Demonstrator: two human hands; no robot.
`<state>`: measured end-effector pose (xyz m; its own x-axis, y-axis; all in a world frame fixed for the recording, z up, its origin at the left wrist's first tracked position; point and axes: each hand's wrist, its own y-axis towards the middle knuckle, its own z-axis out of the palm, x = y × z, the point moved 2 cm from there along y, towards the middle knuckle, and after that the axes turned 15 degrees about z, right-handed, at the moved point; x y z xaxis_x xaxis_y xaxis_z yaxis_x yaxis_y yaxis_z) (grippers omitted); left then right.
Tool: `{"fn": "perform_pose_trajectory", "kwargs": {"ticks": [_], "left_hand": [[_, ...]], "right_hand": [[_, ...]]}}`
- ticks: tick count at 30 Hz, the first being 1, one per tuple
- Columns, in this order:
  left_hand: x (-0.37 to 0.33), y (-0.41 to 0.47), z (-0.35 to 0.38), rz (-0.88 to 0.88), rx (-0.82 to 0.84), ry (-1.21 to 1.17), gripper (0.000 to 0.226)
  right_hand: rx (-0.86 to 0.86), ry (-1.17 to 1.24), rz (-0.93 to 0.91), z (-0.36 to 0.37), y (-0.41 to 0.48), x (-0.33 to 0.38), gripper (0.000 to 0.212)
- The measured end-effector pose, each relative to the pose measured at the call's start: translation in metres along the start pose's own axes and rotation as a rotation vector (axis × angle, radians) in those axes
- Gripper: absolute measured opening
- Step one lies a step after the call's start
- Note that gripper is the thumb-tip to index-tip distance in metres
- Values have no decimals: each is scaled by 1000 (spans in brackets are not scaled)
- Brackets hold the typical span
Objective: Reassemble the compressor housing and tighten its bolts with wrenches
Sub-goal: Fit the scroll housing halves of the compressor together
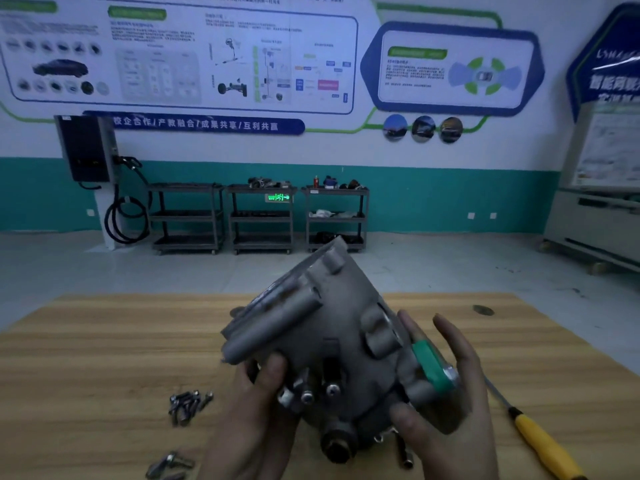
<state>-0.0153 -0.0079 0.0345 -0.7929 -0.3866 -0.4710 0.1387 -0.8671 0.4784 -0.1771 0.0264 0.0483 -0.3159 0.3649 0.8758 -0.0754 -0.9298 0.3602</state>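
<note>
A grey cast compressor housing (322, 327) is held tilted above the wooden table (104, 348), its far end raised toward the wall. My left hand (256, 410) grips its lower left side, thumb on the casting. My right hand (446, 393) cups the right side, fingers spread around a green plug (431, 367) on a port. Two bolt heads (320, 393) stick out of the near face. A round port (337, 446) points toward me.
Loose bolts (188, 407) lie in a cluster left of my hands, and more bolts (168, 465) sit near the front edge. A yellow-handled screwdriver (543, 445) lies at the right. One bolt (403, 452) rests under the housing. Shelving carts (259, 216) stand by the far wall.
</note>
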Motion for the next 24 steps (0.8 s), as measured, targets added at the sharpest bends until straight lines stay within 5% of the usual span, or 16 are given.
{"fn": "perform_pose_trajectory", "kwargs": {"ticks": [3, 7, 11, 17, 24], "left_hand": [[10, 3, 25, -139, -64, -85, 114], [28, 2, 61, -255, -2, -223, 95], [48, 13, 80, -221, 4, -243, 112], [67, 31, 100, -224, 92, -209, 65], [78, 41, 95, -379, 147, -102, 81]], "right_hand": [[-10, -19, -96, -13, 3, 7, 112], [-17, -4, -62, -15, 12, 11, 109], [22, -27, 11, -19, 32, 30, 124], [30, -143, -50, -37, 55, 52, 125], [-81, -206, -29, -41, 77, 70, 79]]}}
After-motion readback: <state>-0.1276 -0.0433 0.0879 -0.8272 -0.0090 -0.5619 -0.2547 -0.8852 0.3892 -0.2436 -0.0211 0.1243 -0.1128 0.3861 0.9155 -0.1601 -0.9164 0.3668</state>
